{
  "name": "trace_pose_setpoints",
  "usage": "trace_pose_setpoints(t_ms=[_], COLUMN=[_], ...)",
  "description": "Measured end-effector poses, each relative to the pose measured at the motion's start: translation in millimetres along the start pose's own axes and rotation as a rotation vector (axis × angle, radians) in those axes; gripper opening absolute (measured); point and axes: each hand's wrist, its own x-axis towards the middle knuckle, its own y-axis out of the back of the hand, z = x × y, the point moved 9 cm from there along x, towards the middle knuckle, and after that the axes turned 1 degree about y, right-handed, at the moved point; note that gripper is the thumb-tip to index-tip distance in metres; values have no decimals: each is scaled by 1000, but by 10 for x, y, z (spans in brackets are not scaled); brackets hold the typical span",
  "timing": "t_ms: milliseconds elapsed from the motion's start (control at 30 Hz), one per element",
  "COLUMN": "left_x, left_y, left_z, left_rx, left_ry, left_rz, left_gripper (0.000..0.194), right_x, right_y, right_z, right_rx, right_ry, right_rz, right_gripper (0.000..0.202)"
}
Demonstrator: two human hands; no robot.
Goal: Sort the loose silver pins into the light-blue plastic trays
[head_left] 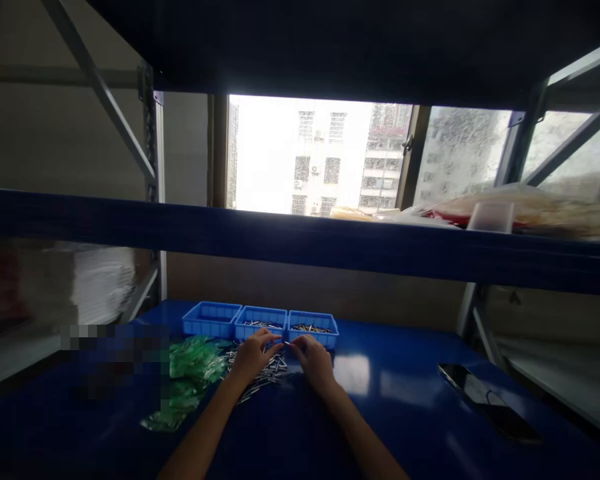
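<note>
My left hand (253,357) hovers over a loose pile of thin metal pins (265,381), its thumb and forefinger slightly apart. Just to its right, my right hand (315,360) is closed in a pinch around the end of a small metal pin (287,343), which points toward the left fingertips. Behind the hands stand three blue plastic bins side by side. Metal pins lie in the right bin (336,327) and also in the middle bin (240,325). Crumpled green plastic bags (195,360) lie left of the pile. The pins' exact kind is too small to tell.
The left blue bin (207,327) stands at the end of the row. A black phone (485,400) lies on the blue tabletop (400,420) at the right. A blue shelf beam (300,240) crosses above the bins, and metal posts rise at both sides.
</note>
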Motion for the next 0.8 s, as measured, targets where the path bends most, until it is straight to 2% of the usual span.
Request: trace_pose_setpoints(t_ms=[167,467,633,800], left_x=[13,17,-15,-23], left_y=[-53,-125,-66,6], left_z=[-35,79,167,278], left_rx=[-25,-44,-51,-38], left_ry=[-12,-70,-76,-103], left_rz=[-22,-44,-27,-2], left_gripper=[32,22,22,20], right_x=[-16,-38,-15,-28], right_y=[11,108,277,333], right_z=[-118,-100,-29,-26], right_rx=[73,122,139,96], right_ry=[75,82,75,96], right_rz=[-8,26,126,116], right_gripper=[19,21,25,27])
